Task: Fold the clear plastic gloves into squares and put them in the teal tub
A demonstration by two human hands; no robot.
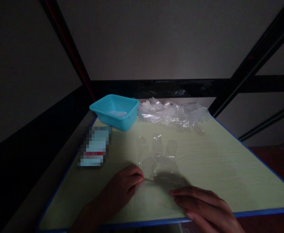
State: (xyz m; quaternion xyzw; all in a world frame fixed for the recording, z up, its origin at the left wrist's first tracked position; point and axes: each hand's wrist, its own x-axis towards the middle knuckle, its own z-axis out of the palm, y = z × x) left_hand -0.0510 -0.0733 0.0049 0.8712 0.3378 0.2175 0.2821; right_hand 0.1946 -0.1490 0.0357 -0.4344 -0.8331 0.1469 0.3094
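Observation:
A clear disposable plastic glove (157, 155) lies on the table with its fingers pointing away from me. My left hand (123, 184) pinches the left edge of the glove between thumb and fingers. Over the glove's lower right part, my right hand (203, 204) is held with its fingers stretched out close together and nothing visible in them. Whether its fingertips touch the film or hover just above it, I cannot tell. Shadow and the see-through film make the glove's lower end hard to make out.
A light wooden table (216, 161) with a blue edge is in front of me. Towards its back stand a turquoise plastic basket (124, 123) with something pale inside and a heap of crumpled clear plastic gloves (173, 115). A pixelated phone (95, 147) lies at the left. Panelled walls close in behind.

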